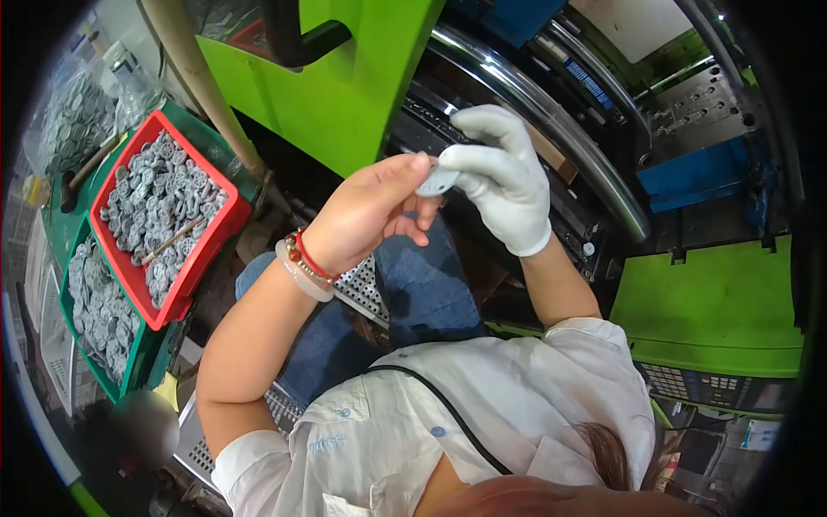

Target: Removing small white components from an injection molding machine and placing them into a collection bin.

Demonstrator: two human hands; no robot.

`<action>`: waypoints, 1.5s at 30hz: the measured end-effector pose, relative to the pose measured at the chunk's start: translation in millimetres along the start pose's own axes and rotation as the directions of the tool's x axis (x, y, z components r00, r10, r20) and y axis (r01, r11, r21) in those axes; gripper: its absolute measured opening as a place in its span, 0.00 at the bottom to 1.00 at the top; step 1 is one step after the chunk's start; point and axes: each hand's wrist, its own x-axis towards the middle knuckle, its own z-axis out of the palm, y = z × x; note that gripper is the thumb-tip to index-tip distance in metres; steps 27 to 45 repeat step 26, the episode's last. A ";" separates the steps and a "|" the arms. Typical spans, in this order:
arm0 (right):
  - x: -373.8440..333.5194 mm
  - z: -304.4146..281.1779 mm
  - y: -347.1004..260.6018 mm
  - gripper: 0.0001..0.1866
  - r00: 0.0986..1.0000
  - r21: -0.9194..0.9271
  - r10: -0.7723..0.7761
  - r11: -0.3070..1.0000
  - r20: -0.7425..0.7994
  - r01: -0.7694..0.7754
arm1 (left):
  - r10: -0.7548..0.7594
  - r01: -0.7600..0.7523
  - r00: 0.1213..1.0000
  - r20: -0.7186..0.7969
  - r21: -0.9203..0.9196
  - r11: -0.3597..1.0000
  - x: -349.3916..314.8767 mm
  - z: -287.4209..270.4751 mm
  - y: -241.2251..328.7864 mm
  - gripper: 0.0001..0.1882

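Up in front of my chest, a small flat grey part with a rounded edge (pixel 438 182) is held between both hands. The bare left hand (pixel 363 211), with bracelets at its wrist, pinches it between thumb and fingers. From the other side, the right hand (pixel 510 194) in a white glove grips its upper edge with thumb and index finger. The glove's other fingers are raised and curled. My fingers cover some of the part, so its full shape is hidden.
On the left, a red bin (pixel 231 213) holds many small grey parts and a thin stick (pixel 172 239). A green bin (pixel 129 379) beside it, a hammer (pixel 69 191) and a bag of parts (pixel 76 121) are close by. Ahead are a green machine panel (pixel 362 95) and a shiny metal bar (pixel 551 125).
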 end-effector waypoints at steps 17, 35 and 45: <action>-17.0 13.4 7.8 0.36 0.874 0.565 0.404 0.669 0.270 -0.483 | 0.078 -0.084 0.985 -0.156 -0.036 0.996 1.3 -0.4 -4.8 0.12; -17.5 14.1 11.7 0.36 0.973 0.349 0.210 0.909 0.095 -0.230 | -0.013 -0.003 0.995 -0.095 -0.158 0.987 0.2 -4.4 -3.2 0.13; -17.5 14.1 11.7 0.36 0.973 0.349 0.210 0.909 0.095 -0.230 | -0.013 -0.003 0.995 -0.095 -0.158 0.987 0.2 -4.4 -3.2 0.13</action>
